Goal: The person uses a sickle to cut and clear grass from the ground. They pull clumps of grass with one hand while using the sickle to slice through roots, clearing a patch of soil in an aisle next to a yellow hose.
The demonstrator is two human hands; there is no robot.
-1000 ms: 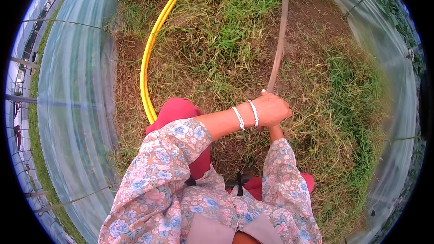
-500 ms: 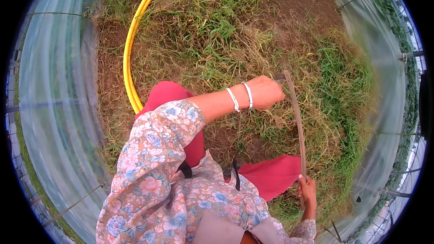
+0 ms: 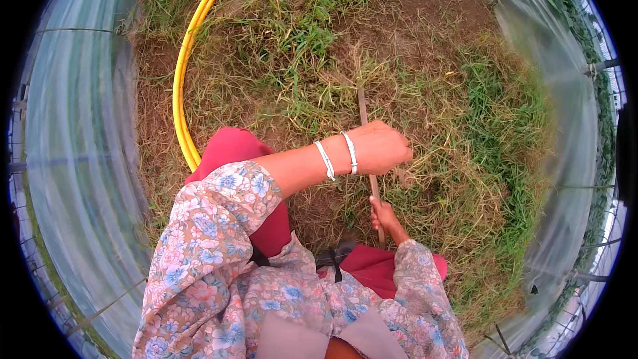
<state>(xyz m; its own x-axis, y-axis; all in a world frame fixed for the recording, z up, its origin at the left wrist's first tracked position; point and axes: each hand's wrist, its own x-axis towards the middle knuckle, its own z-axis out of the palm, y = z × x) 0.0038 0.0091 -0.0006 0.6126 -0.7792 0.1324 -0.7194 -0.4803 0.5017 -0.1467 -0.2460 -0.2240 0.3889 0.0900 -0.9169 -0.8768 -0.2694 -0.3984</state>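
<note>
My left hand, with two white bands at the wrist, is closed in a fist low over the weedy ground. Pale grass strands show at its lower edge and seem to come from the grip, though the fingers hide most of them. My right hand is wrapped around the long wooden handle of a hoe, nearer to my body. The handle runs forward beneath my left hand. Its head end lies among dry grass, where the blade cannot be made out.
A yellow hose curves along the left side to my knee. Translucent plastic sheeting stands on the left, and more sheeting on the right. Green grass and cut dry stalks cover much of the brown soil.
My right hand has swung the hoe leftward and forward, so its handle now passes under my left hand. My left hand stays closed and has shifted slightly left and nearer.
</note>
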